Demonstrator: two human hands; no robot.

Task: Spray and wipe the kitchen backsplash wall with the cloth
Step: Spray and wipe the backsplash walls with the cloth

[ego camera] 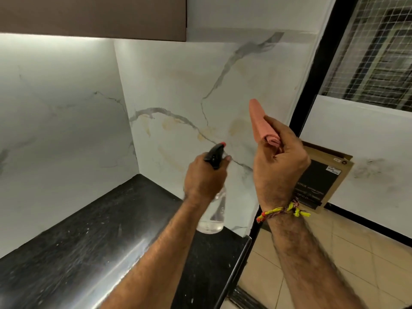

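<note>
The white marble backsplash wall [189, 90] has grey veins and yellowish stains across its middle. My left hand [204, 178] grips a clear spray bottle [211, 217] by its black head, the red-tipped nozzle pointing at the wall just above the counter. My right hand [279, 159] holds a folded pink cloth [260, 122] upright, close to the wall's right edge and a little apart from the surface. A yellow and red thread band circles my right wrist.
A black stone counter [93, 241] runs below the wall into the corner. A brown overhead cabinet [93, 16] hangs above. Right of the wall stand a black door frame [312, 90], a leaning cardboard box [323, 177] and tiled floor [334, 253].
</note>
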